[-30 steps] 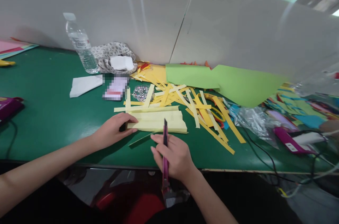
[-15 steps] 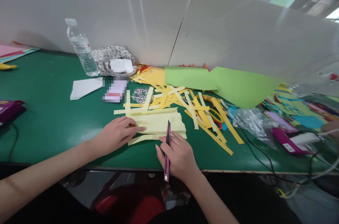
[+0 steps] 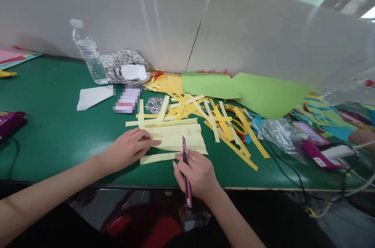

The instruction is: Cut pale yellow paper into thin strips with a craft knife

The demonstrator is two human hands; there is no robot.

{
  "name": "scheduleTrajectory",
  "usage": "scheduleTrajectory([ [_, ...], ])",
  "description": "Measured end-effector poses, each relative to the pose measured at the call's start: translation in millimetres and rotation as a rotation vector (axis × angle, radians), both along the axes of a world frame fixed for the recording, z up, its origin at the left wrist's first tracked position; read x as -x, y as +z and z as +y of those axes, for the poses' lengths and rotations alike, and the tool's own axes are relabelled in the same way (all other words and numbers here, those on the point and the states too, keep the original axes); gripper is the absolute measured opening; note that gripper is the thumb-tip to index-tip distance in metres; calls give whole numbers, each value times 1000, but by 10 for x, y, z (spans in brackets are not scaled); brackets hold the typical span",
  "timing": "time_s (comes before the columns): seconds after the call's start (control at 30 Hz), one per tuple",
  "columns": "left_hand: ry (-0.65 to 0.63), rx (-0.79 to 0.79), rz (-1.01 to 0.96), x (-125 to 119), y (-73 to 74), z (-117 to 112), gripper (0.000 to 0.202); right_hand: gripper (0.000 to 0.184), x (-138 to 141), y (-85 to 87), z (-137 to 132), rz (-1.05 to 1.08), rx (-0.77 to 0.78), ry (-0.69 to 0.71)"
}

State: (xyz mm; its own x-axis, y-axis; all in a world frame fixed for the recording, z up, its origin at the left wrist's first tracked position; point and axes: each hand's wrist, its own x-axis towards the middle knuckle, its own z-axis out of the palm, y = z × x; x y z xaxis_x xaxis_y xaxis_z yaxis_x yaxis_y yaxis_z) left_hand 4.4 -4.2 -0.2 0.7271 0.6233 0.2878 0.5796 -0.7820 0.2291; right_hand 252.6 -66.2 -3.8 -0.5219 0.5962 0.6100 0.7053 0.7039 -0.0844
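Note:
My left hand (image 3: pixel 127 149) lies on the left part of a creased pale yellow paper sheet (image 3: pixel 180 136), its fingers stretched over the surface. In my right hand (image 3: pixel 197 173) is a pink utility knife (image 3: pixel 188 194), held upright-slanting with the blade pointing away from me. The same hand's fingertips touch the right end of a narrow pale yellow strip (image 3: pixel 156 158), which lies just in front of the sheet with a green gap between. Beyond the sheet, several loose yellow paper strips (image 3: pixel 225 125) lie heaped across one another.
On the green table (image 3: pixel 52 131) stand a water bottle (image 3: pixel 92 58) and a patterned cloth bag (image 3: pixel 125 60). Yellow-handled scissors (image 3: pixel 239 125) lie under strips. Green paper sheets (image 3: pixel 269 95) lean at the back. Clear plastic (image 3: pixel 279 134), cables and a purple device (image 3: pixel 318 156) sit right.
The narrow strip has come away from the sheet's near edge, opening a gap. My right hand has shifted slightly towards me, and the knife has tilted left at its tip. My left hand stays put.

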Motion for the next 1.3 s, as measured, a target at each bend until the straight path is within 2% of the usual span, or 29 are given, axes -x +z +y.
scheduleTrajectory([
  [0.3, 3, -4, 0, 18, -20, 7, 38, 22, 0, -25, -57, -13, -24, 25],
  [0.43, 12, -6, -11, 22, -16, -3, 38, 21, -83, 15, -1, -53, -12, 5],
  [0.53, 25, -5, -33, 27, -29, -12, 37, 17, -226, 88, 102, -88, -32, -95],
  [0.73, 138, 82, -131, 53, -43, -7, 34, 24, -472, 166, 277, -217, -50, -440],
  [0.9, 395, 298, -357, 83, -2, 14, 33, 26, -554, 86, 388, -270, 55, -686],
  [1.0, 499, 410, -491, 83, 16, 47, 36, 27, -576, 57, 429, -232, 74, -743],
  [1.1, 530, 486, -664, 75, 63, 109, 35, 33, -559, 69, 426, -141, 46, -699],
  [1.2, 528, 577, -942, 77, 162, 177, 31, 38, -476, 100, 377, -2, 21, -599],
  [1.3, 506, 794, -1278, 71, 265, 198, 26, 25, -313, 130, 300, 133, 34, -437],
])
